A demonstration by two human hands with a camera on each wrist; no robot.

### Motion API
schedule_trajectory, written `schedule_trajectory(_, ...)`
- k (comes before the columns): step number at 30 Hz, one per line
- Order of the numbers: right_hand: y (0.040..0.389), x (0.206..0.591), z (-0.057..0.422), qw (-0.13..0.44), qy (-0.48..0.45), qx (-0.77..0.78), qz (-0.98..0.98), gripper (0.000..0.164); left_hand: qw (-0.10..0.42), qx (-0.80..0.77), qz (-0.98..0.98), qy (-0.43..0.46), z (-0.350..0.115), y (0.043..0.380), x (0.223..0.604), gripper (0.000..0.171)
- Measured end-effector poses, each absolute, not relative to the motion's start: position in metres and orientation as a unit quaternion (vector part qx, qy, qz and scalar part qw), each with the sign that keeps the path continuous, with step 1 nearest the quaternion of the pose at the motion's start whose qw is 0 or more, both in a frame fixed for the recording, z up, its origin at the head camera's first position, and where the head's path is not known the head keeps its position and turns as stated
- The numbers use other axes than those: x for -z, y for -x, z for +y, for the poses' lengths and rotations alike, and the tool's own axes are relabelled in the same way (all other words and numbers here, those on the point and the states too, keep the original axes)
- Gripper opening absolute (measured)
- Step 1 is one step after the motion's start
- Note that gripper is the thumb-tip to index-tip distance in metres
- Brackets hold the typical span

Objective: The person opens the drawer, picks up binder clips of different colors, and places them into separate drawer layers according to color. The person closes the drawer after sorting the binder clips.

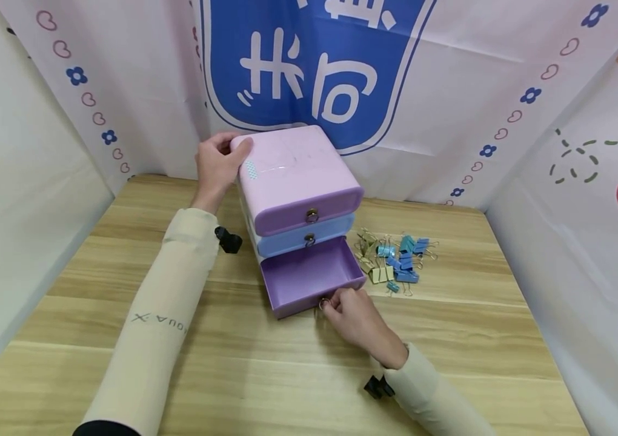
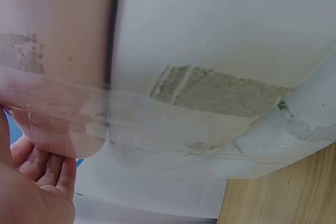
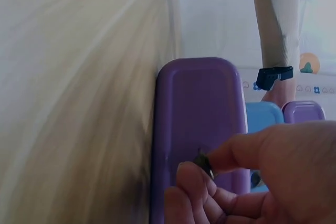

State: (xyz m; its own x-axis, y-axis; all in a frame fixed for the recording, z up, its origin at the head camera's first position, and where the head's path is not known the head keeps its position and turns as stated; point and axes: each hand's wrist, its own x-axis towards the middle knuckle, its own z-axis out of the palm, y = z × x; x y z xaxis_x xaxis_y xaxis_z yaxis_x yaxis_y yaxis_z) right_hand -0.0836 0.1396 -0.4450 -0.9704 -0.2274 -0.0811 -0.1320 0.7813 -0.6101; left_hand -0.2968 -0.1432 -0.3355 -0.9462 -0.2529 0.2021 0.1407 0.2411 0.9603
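A small drawer unit (image 1: 298,169) with a pink top stands on the table, a purple drawer (image 1: 282,224) uppermost and a blue one (image 1: 282,242) in the middle. Its purple bottom drawer (image 1: 292,307) is pulled far out, with nothing inside. My left hand (image 1: 217,163) grips the unit's back left corner, thumb on top and fingers curled behind; clear tape (image 2: 142,124) runs along the unit's side. With thumb and finger, my right hand (image 1: 357,316) pinches the bottom drawer's ring pull (image 3: 202,162).
Right of the unit lies a loose pile of yellow, teal and blue binder clips (image 1: 382,275) on the wooden table (image 1: 451,339). A printed cloth (image 1: 440,91) hangs close behind the unit. Fabric walls border the table left and right.
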Motion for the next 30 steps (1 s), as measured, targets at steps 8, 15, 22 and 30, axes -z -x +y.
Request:
schedule_trajectory(8,0.086,0.454,0.153,0.077,0.101,0.353,0.927,0.018,0.155,0.627,-0.763,-0.034,-0.144,0.299,0.338,0.048)
schedule_trajectory(15,0.086,0.445,0.173,0.074,0.120,0.360,0.922,0.009,0.141,0.624,-0.768,-0.026,-0.144,0.299,0.338,0.047)
schedule_trajectory(22,0.097,0.420,0.202,0.023,0.106,0.341,0.934,0.005,0.155,0.609,-0.777,-0.009,-0.144,0.298,0.334,0.045)
schedule_trajectory(30,0.123,0.411,0.225,-0.032,0.134,0.288,0.948,0.019,0.169,0.610,-0.774,0.002,-0.143,0.298,0.336,0.040)
